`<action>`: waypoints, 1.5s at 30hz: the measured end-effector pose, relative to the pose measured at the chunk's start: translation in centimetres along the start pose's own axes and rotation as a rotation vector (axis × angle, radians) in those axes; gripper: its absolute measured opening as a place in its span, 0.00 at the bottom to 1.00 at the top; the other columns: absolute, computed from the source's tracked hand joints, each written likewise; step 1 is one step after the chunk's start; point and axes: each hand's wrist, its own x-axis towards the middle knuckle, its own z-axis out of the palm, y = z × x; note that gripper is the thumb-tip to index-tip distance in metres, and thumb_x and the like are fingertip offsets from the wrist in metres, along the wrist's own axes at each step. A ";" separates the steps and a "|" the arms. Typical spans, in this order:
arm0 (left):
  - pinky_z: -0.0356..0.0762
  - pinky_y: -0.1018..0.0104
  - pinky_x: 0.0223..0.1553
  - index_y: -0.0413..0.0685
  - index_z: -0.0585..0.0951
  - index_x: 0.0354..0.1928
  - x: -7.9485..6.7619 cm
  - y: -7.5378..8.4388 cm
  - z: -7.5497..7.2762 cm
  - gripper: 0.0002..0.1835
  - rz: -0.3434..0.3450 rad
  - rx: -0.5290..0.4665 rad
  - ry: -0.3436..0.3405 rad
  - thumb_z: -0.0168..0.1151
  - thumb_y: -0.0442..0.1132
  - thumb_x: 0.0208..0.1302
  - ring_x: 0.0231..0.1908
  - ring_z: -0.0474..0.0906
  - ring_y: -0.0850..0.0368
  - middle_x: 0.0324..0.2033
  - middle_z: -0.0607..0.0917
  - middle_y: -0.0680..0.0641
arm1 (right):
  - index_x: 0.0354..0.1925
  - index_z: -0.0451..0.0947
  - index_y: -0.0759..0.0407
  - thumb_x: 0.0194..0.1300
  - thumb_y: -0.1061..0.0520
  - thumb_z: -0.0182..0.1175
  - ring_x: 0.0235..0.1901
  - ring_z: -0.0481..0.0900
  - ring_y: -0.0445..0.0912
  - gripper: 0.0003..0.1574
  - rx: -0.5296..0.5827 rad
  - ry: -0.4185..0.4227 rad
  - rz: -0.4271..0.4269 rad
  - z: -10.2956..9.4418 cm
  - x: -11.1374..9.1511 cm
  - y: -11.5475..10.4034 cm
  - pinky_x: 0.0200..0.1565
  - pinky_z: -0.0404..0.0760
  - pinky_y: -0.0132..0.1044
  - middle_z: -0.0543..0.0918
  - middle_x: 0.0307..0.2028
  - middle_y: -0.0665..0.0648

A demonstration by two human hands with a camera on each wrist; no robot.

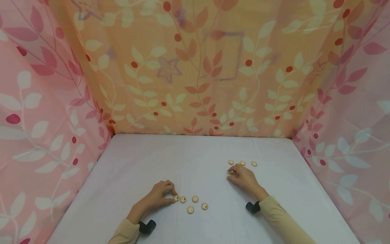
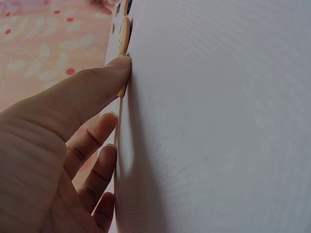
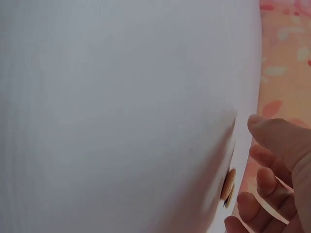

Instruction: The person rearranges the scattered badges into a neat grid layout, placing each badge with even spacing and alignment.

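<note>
My left hand point(image 1: 159, 195) pinches a small round wooden disc point(image 1: 176, 198) with dark markings between thumb and forefinger, at the table surface. The left wrist view shows the thumb covering most of this disc point(image 2: 122, 91). Just right of it lie several similar discs, among them one close beside point(image 1: 182, 199) and one farther off point(image 1: 204, 206). Toward the back right, my right hand point(image 1: 243, 178) hovers low, fingers loosely bent, over a partly hidden disc point(image 1: 232, 172). In the right wrist view, thumb and fingers stand apart, with wooden discs point(image 3: 228, 184) lying on the table near them.
A row of discs, with one at its right end point(image 1: 254, 164), lies just beyond the right hand. The white-covered table point(image 1: 137, 159) is enclosed by patterned cloth at the back point(image 1: 198, 67) and both sides. Black wrist mounts point(image 1: 147, 227) sit under both forearms.
</note>
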 end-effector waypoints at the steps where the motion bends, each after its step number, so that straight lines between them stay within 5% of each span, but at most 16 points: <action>1: 0.60 0.56 0.44 0.66 0.77 0.30 0.0 0.0 0.0 0.09 -0.003 0.000 -0.002 0.65 0.52 0.45 0.40 0.64 0.65 0.37 0.73 0.65 | 0.32 0.79 0.44 0.44 0.44 0.66 0.21 0.64 0.35 0.14 0.000 -0.005 -0.006 0.1 -0.1 -0.3 0.22 0.63 0.28 0.68 0.22 0.40; 45: 0.59 0.57 0.43 0.66 0.77 0.29 -0.1 0.0 0.0 0.08 -0.011 -0.002 0.001 0.65 0.52 0.46 0.39 0.64 0.66 0.37 0.72 0.65 | 0.34 0.77 0.42 0.49 0.39 0.61 0.30 0.69 0.32 0.15 0.100 -0.201 -0.308 2.7 -2.4 -7.7 0.33 0.68 0.28 0.73 0.28 0.37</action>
